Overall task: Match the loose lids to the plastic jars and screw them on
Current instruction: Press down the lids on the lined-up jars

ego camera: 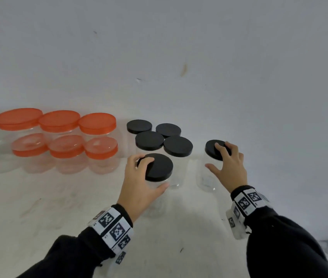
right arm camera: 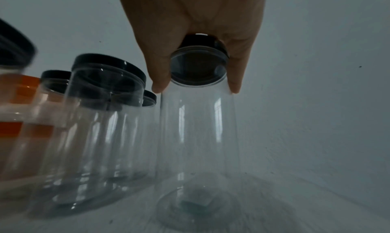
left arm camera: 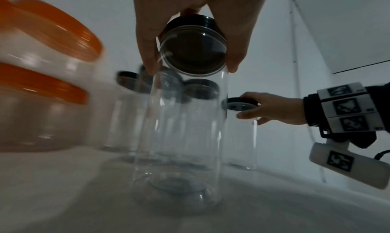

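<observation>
Two clear jars stand capped on the tabletop [ego camera: 179, 227]: the left hand [ego camera: 141, 183] grips one black lid [ego camera: 159, 167], the right hand [ego camera: 229, 167] grips another black lid [ego camera: 212, 148].

Both arms reach forward, sleeves dark, wrists banded. The left hand [ego camera: 139, 183] and right hand [ego camera: 229, 167] each curl downward, fingers spread and gripping.

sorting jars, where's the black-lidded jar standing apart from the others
In the head view it stands on the right, apart from the black-lid cluster, with the right hand gripping its black lid.
</observation>
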Available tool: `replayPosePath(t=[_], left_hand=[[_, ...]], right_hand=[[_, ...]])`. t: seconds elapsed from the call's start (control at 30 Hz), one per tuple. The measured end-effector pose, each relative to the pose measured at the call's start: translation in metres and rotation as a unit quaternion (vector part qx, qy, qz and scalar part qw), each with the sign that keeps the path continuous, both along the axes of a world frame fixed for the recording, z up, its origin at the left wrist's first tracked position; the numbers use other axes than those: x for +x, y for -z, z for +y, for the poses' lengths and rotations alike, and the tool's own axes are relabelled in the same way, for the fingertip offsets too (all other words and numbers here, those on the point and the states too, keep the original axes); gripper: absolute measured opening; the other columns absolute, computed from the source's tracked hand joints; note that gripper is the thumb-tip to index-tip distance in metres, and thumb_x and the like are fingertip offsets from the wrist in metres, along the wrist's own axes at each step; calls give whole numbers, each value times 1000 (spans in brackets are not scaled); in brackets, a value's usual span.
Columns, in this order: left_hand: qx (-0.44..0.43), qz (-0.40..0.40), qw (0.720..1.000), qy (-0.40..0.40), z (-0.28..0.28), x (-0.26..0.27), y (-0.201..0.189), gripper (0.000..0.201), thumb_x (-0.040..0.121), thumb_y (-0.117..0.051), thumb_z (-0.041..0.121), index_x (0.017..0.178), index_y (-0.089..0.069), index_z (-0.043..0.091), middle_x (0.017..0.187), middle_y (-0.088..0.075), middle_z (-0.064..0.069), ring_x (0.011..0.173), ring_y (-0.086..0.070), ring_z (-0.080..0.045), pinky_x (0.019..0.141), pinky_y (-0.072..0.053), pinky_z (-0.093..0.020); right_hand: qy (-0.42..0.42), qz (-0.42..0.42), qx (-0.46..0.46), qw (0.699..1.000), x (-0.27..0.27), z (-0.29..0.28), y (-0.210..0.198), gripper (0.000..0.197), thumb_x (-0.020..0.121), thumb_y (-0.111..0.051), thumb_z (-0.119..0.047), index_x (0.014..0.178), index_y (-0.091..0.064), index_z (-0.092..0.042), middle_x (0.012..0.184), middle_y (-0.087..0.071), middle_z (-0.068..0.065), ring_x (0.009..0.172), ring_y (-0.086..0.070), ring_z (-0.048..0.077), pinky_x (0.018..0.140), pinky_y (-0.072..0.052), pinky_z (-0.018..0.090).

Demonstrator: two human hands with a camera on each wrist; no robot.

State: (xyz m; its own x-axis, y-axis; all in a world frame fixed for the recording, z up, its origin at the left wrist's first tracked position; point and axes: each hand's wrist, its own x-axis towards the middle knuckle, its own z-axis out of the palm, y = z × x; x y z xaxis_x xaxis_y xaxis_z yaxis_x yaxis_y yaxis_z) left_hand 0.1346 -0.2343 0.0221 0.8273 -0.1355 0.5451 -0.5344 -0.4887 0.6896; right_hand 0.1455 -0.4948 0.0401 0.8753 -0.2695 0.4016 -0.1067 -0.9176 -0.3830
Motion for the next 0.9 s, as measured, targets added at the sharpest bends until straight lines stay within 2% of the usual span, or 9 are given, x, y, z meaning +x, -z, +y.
replayPosePath(t=[0.07,0.2,0.43,0.53,0.63,0.7,0.77,0.83,0.9], left_hand=[[11,-10,999,-44,28,1,0,70,61,-80,38,120,-53,12,120,-32,5,111,-39,-11,93,-30,-11],[44,-9,989,-143,86,9,-2,66,64,-84,19,120,-53,6,125,-35,-7,113,-40,-19,97,-32,-24],[59,8,967,-247,151,43,-4,69,66,-82,14,125,-48,0,131,-33,-19,120,-38,-33,103,-33,-36],[76,12,965,-250,155,48,-4,70,65,-83,15,124,-48,0,130,-34,-21,120,-38,-36,104,-35,-45],[124,-12,955,-269,147,44,-6,76,60,-87,22,122,-49,-1,133,-33,-25,121,-32,-42,103,-33,-56],[162,-75,949,-261,134,38,-11,76,60,-86,29,120,-50,-1,132,-34,-27,121,-32,-43,103,-29,-55],[175,-152,949,-214,114,32,-20,64,70,-75,37,117,-51,3,129,-38,-22,120,-34,-37,104,-28,-46],[167,-187,958,-141,90,33,-28,50,78,-59,37,115,-53,4,129,-39,-14,120,-36,-28,105,-27,-37],[150,-167,972,-73,67,42,-32,46,82,-51,35,117,-53,6,129,-38,-7,120,-35,-21,104,-28,-34]], right_hand=[[-5,3,4,1000,15,1,0,64,81,-70,-34,137,-42,-22,146,-25,1,125,-30,28,72,-47,39],[-12,1,15,1000,37,2,-2,64,80,-71,-32,136,-42,-22,145,-26,1,124,-30,28,70,-46,39],[-14,-2,13,1000,45,4,-1,64,81,-71,-31,137,-41,-21,145,-25,3,125,-29,29,74,-47,43],[-26,6,9,1000,44,3,-3,66,82,-69,-31,140,-38,-19,147,-24,6,126,-29,34,86,-45,47],[-5,66,-51,996,42,4,-11,83,78,-69,-46,145,-27,-20,152,-16,8,133,-22,39,106,-26,55],[-6,114,-113,987,38,10,-19,109,67,-73,-57,149,-11,-20,155,-4,9,139,-8,37,109,-14,60],[-76,63,-120,988,31,21,-28,119,58,-78,-58,149,-12,-17,155,-6,11,140,-6,36,110,-13,60],[-158,-27,-85,983,25,38,-37,109,58,-79,-56,145,-28,-15,151,-19,12,137,-16,33,111,-19,52],[-190,-54,-48,979,22,58,-41,93,64,-76,-54,139,-37,-16,147,-27,8,132,-24,28,108,-25,42]])
